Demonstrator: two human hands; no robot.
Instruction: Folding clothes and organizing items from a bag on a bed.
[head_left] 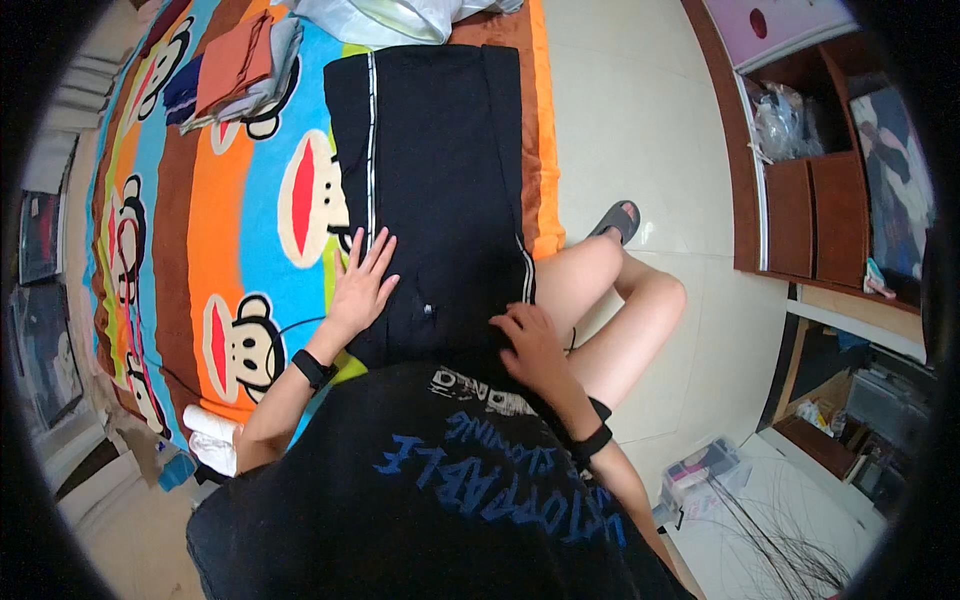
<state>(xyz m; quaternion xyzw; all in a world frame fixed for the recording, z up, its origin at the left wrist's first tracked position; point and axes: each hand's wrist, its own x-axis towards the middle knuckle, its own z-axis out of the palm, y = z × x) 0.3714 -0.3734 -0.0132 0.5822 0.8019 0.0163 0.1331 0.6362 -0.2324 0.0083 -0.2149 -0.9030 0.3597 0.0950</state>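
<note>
Midway through laying out a garment, by the look of it: black trousers with a white side stripe (440, 170) spread lengthwise along the right part of a bed, over a bright cartoon-monkey blanket (215, 230), the waist end near the body and the legs running off toward the far end. Left hand (362, 285) flat and fully open, fingers spread, palm pressed on the left edge of the trousers near the waist, gripping nothing. Right hand (530, 345) resting on the right edge of the waist end, fingers curled down onto the cloth; impossible to tell whether a pinch of fabric is caught or merely pressed. Black bands on both wrists. Folded clothes in orange and grey (235, 75) stacked at the far left of the blanket, a pale plastic bag (385, 18) beyond the trouser legs. A grey sandal (617, 220) on the tiled floor to the right, wooden shelving (800, 200) past it. Judging from the flat palm, smoothing in hand, with folding probably not yet begun; next move likely calling for a firm hold on one edge and even pressure, so the stripe stays straight and no crease sets in.
</note>
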